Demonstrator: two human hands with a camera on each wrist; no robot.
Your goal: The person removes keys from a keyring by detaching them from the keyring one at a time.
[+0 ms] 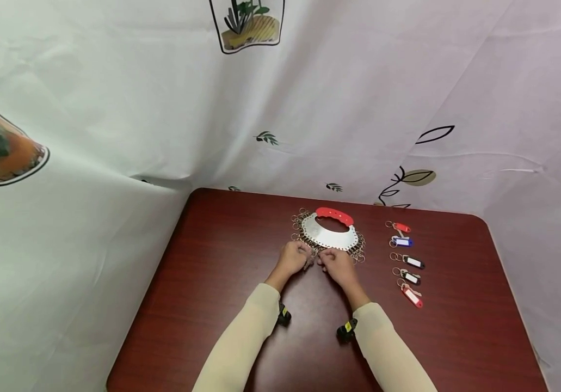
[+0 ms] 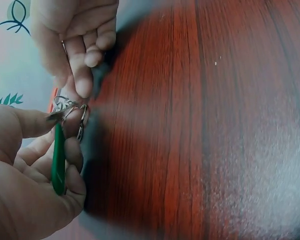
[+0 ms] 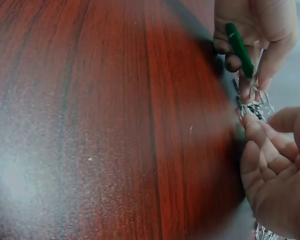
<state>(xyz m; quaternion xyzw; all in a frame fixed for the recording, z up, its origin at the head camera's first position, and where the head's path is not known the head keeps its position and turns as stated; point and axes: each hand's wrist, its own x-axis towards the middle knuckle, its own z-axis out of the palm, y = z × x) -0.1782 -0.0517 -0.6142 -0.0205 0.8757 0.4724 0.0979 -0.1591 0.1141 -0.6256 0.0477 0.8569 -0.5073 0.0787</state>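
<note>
A silver crescent-shaped metal plate (image 1: 326, 236) with a red handle (image 1: 335, 215) lies on the table, its outer edge fringed with small clips and rings (image 1: 295, 236). At the plate's near edge, my left hand (image 1: 294, 258) holds a green key tag (image 2: 58, 162) and pinches its key (image 3: 256, 65) between thumb and finger. My right hand (image 1: 337, 264) is close beside it, thumb and forefinger pinching among the small metal rings (image 2: 65, 105). Fingers cover most of the spot where key and rings meet, so whether they are linked cannot be told.
On the right of the dark red table (image 1: 202, 261), several tagged keys lie in a column: a red tag (image 1: 402, 227), a blue tag (image 1: 402, 242), a black tag (image 1: 414, 262), another black tag (image 1: 411, 278) and a red tag (image 1: 412, 296). A patterned white cloth (image 1: 162, 109) hangs behind.
</note>
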